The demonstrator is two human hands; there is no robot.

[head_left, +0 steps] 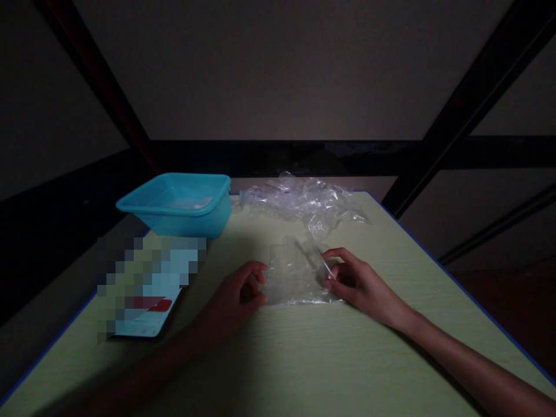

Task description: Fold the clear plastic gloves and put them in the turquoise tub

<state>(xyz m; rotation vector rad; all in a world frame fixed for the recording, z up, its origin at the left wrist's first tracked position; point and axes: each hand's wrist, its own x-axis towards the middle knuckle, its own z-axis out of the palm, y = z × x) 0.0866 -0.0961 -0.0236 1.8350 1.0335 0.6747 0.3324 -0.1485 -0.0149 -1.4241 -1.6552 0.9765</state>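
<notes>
Clear plastic bag [289, 275] on a pale green table [304, 359], in dim light. The bag lies at the middle of the near tabletop, between the two hands, its lower edge roughly parallel to the wearer. Most of it is spread flat; a narrow strip at its right side stands up from the surface, slanting toward the right fingers.

Right hand [362, 284]: thumb and fingers curl about the raised strip and touch it, though whether they clamp it cannot be told at this angle. Left hand [237, 292]: thumb and fingertips stand apart beside the bag's left edge — contact, if any, is too faint to confirm.

State of the work, as judged from this view: the bag is laid out and largely flattened, with the right side alone lifted. No contents can be made out through the film, and no fold across its middle is visible. How much handling remains cannot be read from the view.

Surroundings: crumpled clear film [299, 200] forms a loose heap beyond the bag, near the table's far edge. A turquoise basin [191, 223] stands at the far left, upright; a pale shape inside it is indistinct. In front of the basin lies a flat pale-blue object [141, 325] with a red patch — partly masked by pixelation.
</notes>
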